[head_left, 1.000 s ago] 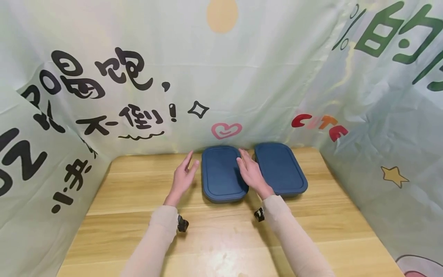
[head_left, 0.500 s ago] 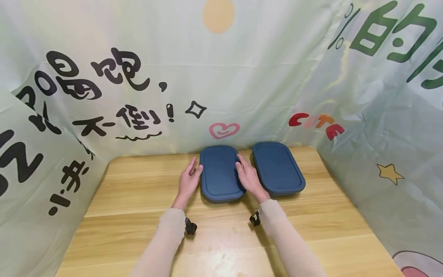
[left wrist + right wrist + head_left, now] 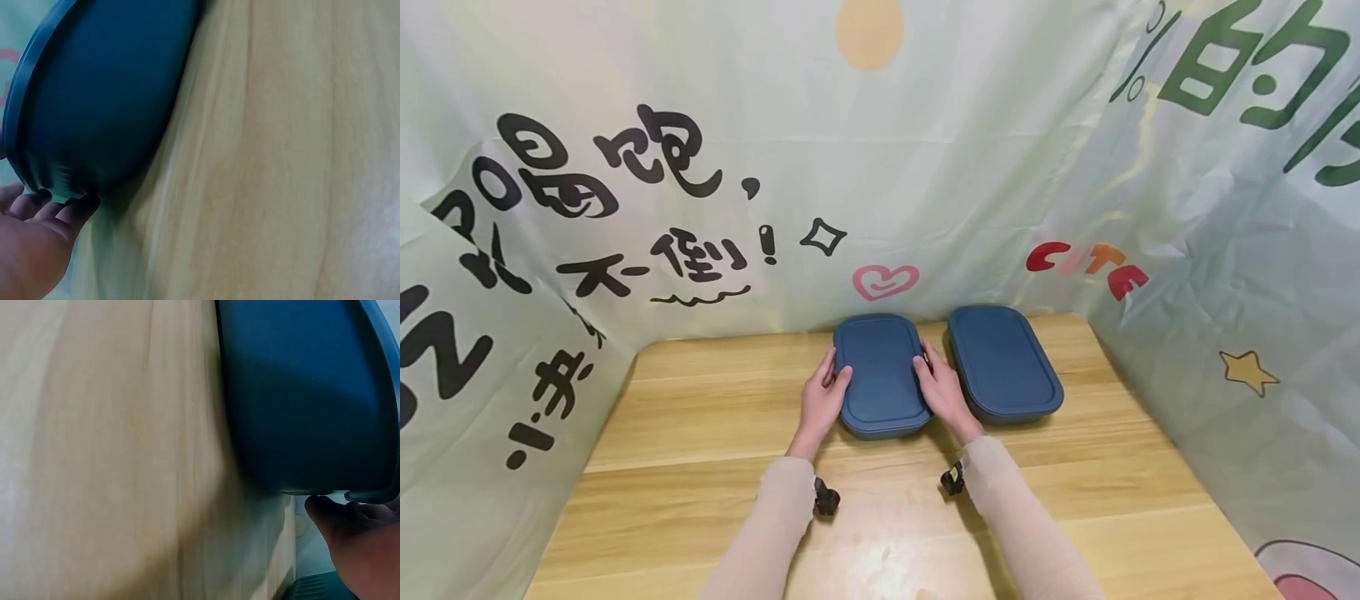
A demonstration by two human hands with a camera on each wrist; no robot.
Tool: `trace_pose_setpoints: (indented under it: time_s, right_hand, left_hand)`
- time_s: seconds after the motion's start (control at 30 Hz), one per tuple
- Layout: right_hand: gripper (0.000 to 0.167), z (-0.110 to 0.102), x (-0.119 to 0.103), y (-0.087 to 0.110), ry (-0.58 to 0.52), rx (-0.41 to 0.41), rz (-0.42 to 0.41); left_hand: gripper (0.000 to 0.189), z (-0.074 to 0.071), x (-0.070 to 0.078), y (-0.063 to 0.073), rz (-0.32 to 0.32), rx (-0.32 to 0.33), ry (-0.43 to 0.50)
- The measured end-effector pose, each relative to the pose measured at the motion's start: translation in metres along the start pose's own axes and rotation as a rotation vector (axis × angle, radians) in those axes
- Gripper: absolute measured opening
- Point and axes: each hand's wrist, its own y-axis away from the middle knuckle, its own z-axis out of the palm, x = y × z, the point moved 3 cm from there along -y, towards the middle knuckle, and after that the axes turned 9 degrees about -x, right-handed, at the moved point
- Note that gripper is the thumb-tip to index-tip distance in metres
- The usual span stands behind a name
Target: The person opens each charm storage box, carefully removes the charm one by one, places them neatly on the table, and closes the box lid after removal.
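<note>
Black Chinese characters (image 3: pixel 692 254) stand in the left part of the frame, printed on the pale fabric backdrop (image 3: pixel 940 208). From the bottom middle comes your left sleeve (image 3: pixel 767 533), with a small black wrist camera (image 3: pixel 827 502) beside its cuff. Your left hand (image 3: pixel 822 404) is partly closed on the left side of the navy lidded container (image 3: pixel 883 375), the thumb at the lid's edge and the fingertips against the side wall, below the rim. This container rests on the wooden table (image 3: pixel 662 483), a little under the centre of the frame, below the pink heart (image 3: pixel 883 286). Your right hand (image 3: pixel 943 392) is partly closed on its opposite side, so you hold it between both hands. Further right, separate from it, sits a second navy container (image 3: pixel 1006 362), also with its lid on. A yellow star (image 3: pixel 1249 371) is at the far right.
</note>
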Motion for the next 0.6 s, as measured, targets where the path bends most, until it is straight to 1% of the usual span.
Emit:
trace_pose_setpoints:
  time_s: [0.1,0.2,0.37,0.6]
  right_hand:
    - [0.062,0.0003,0.0017,-0.0002,-0.020,-0.014,0.025]
    - [0.063,0.0002,0.0045,-0.0006,-0.041,-0.021,0.048]
    - [0.065,0.0011,0.0079,-0.0024,-0.045,-0.034,0.072]
    - [0.064,0.0016,0.0078,-0.0020,-0.050,-0.052,0.092]
  left_hand:
    - [0.065,0.0015,-0.0004,-0.0001,-0.001,-0.011,-0.046]
    - [0.068,0.0033,0.0005,-0.0008,0.002,-0.020,-0.060]
    - [0.068,0.0047,0.0029,-0.0010,-0.022,-0.010,-0.036]
    - [0.066,0.0045,0.0021,0.0003,-0.067,0.005,-0.015]
